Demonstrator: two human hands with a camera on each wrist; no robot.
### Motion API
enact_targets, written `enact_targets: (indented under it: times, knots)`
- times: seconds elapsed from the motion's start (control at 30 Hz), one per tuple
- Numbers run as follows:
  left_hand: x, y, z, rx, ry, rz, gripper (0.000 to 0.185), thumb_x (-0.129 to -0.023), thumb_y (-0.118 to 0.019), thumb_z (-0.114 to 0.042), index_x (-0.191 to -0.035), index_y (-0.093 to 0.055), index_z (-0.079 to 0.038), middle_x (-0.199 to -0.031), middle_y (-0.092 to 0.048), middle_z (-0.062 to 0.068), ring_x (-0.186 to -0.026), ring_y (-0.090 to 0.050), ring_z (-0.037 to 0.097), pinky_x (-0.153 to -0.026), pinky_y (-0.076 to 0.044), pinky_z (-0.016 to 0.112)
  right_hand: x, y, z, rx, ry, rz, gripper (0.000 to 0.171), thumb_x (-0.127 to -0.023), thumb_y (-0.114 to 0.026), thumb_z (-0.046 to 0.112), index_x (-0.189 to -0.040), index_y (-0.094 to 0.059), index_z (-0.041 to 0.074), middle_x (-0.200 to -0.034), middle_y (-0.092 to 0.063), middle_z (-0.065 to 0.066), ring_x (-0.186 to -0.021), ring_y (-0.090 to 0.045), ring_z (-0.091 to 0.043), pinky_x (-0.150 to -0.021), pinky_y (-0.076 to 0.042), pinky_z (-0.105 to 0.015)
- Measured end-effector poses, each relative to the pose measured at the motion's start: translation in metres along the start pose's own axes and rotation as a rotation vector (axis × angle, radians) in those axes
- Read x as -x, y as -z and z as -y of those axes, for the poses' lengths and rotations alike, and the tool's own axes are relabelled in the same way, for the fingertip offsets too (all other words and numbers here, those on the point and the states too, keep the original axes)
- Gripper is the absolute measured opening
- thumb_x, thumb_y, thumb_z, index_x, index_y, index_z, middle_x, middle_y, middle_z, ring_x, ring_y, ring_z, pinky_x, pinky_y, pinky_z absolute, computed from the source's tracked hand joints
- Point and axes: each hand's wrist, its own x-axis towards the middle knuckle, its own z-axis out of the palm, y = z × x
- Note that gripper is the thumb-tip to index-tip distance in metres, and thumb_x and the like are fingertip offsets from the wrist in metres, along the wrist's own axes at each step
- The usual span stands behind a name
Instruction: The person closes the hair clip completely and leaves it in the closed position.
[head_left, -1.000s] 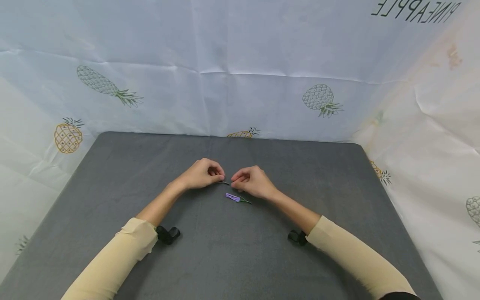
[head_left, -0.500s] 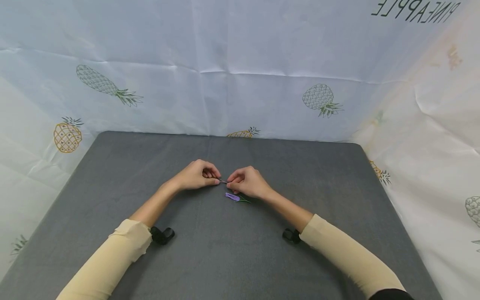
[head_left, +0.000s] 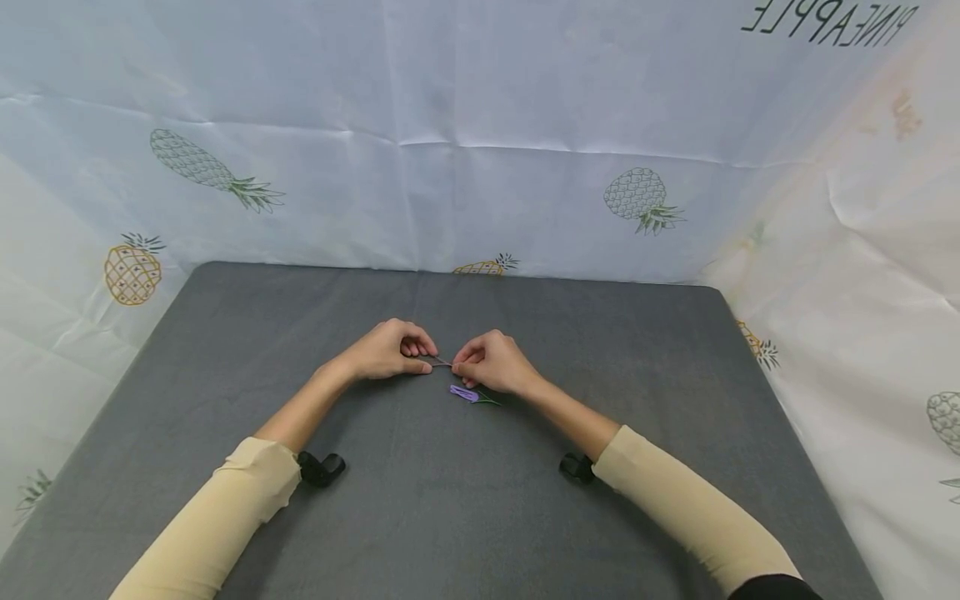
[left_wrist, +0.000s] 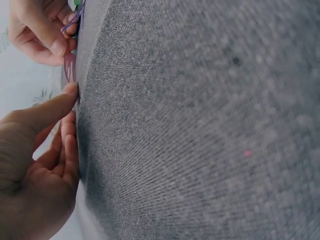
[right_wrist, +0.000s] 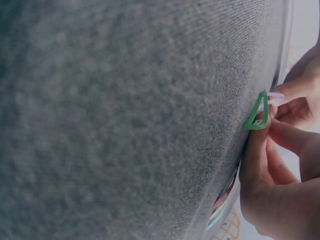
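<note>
A thin pinkish snap hair clip (left_wrist: 70,67) spans the gap between my hands. My right hand (head_left: 495,363) pinches one end between thumb and forefinger. At the other end, my left hand (head_left: 386,350) holds the clip with its thumb and forefinger tips a little apart. In the head view the clip's thin strips look spread. Just below, on the grey cloth, lie a purple hair clip (head_left: 464,393) and a green hair clip (right_wrist: 259,112), overlapping at one end. They sit close to the right fingers, which partly hide them in the right wrist view.
The grey cloth-covered table (head_left: 450,500) reaches back to a pineapple-print curtain (head_left: 525,100). Black wrist mounts (head_left: 322,469) sit at the cuffs. Past the right hand, thin pink and mint strips (right_wrist: 222,202) show in the right wrist view.
My right hand has moved left and taken the clip's near end. My left hand has drawn slightly left, and its thumb and forefinger tips have parted a little. The purple and green clips stay put.
</note>
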Motion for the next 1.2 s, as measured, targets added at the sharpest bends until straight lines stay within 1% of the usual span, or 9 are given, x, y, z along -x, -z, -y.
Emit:
enact_targets:
  times: [0.1,0.3,0.5,0.63,0.77,0.87,0.97,1.07,1.2]
  knots:
    - [0.000,-0.001,0.000,-0.017,-0.017,-0.010,0.014,-0.096,-0.083,-0.010,-0.109,-0.081,-0.008,-0.104,-0.076,0.008,-0.092,-0.062,0.012,-0.086,-0.052,0.024,0.000,0.000,0.001,0.009,0.008,0.001,0.012,-0.101,-0.075,0.009,-0.101,-0.084,0.002,-0.085,-0.082,-0.011,-0.065,-0.073,-0.006,-0.066,-0.063,-0.027]
    - [0.001,-0.004,0.001,-0.048,-0.071,-0.026,0.009,-0.097,-0.082,-0.009,-0.106,-0.082,-0.007,-0.100,-0.075,0.008,-0.088,-0.063,0.010,-0.081,-0.052,0.023,0.002,0.001,0.001,0.019,0.025,0.002,0.013,-0.103,-0.071,0.006,-0.100,-0.083,0.002,-0.085,-0.081,-0.012,-0.066,-0.073,-0.007,-0.066,-0.063,-0.027]
    - [0.001,-0.005,0.001,-0.038,-0.106,-0.050,0.006,-0.100,-0.078,-0.009,-0.104,-0.082,-0.006,-0.095,-0.075,0.008,-0.080,-0.063,0.010,-0.075,-0.052,0.023,0.003,0.001,0.000,0.010,0.045,-0.027,0.014,-0.103,-0.069,0.004,-0.100,-0.082,0.001,-0.084,-0.081,-0.013,-0.065,-0.072,-0.008,-0.065,-0.063,-0.027]
    - [0.000,-0.006,0.001,-0.020,-0.119,-0.081,0.007,-0.102,-0.075,-0.009,-0.105,-0.081,-0.005,-0.092,-0.074,0.008,-0.076,-0.061,0.011,-0.072,-0.049,0.025,0.003,0.003,0.002,0.003,0.057,-0.054,0.013,-0.104,-0.068,0.006,-0.102,-0.080,0.001,-0.084,-0.079,-0.013,-0.064,-0.070,-0.008,-0.063,-0.062,-0.027]
    - [-0.001,-0.007,0.000,-0.001,-0.108,-0.106,0.007,-0.104,-0.073,-0.010,-0.106,-0.079,-0.006,-0.093,-0.071,0.006,-0.078,-0.059,0.013,-0.073,-0.048,0.026,0.001,0.004,0.002,-0.006,0.068,-0.075,0.013,-0.106,-0.067,0.007,-0.106,-0.078,0.000,-0.085,-0.077,-0.014,-0.065,-0.069,-0.008,-0.064,-0.061,-0.027]
    - [-0.002,-0.008,-0.003,0.018,-0.109,-0.126,0.010,-0.106,-0.071,-0.012,-0.108,-0.079,-0.006,-0.098,-0.072,0.006,-0.082,-0.060,0.014,-0.077,-0.048,0.027,0.000,0.006,0.003,-0.042,0.065,-0.094,0.013,-0.107,-0.066,0.007,-0.109,-0.075,-0.002,-0.087,-0.076,-0.015,-0.068,-0.069,-0.010,-0.067,-0.063,-0.029]
    - [-0.004,-0.009,-0.008,0.041,-0.118,-0.145,0.012,-0.107,-0.069,-0.011,-0.109,-0.078,-0.004,-0.101,-0.072,0.007,-0.088,-0.060,0.016,-0.081,-0.049,0.029,0.000,0.009,0.003,-0.094,0.056,-0.099,0.015,-0.109,-0.064,0.008,-0.112,-0.073,-0.003,-0.094,-0.076,-0.018,-0.072,-0.071,-0.010,-0.073,-0.065,-0.032]
    - [-0.006,-0.009,-0.012,0.060,-0.121,-0.155,0.012,-0.108,-0.067,-0.009,-0.108,-0.077,-0.002,-0.102,-0.070,0.008,-0.091,-0.059,0.018,-0.083,-0.048,0.030,-0.001,0.011,0.005,-0.138,0.054,-0.092,0.015,-0.111,-0.060,0.006,-0.112,-0.070,-0.005,-0.101,-0.077,-0.021,-0.077,-0.074,-0.009,-0.079,-0.067,-0.036]
    - [-0.009,-0.009,-0.013,0.064,-0.131,-0.159,0.012,-0.108,-0.066,-0.008,-0.108,-0.075,-0.001,-0.102,-0.069,0.008,-0.092,-0.058,0.018,-0.084,-0.048,0.030,0.000,0.013,0.007,-0.159,0.076,-0.077,0.015,-0.111,-0.056,0.001,-0.111,-0.068,-0.008,-0.104,-0.076,-0.023,-0.083,-0.075,-0.010,-0.084,-0.067,-0.039]
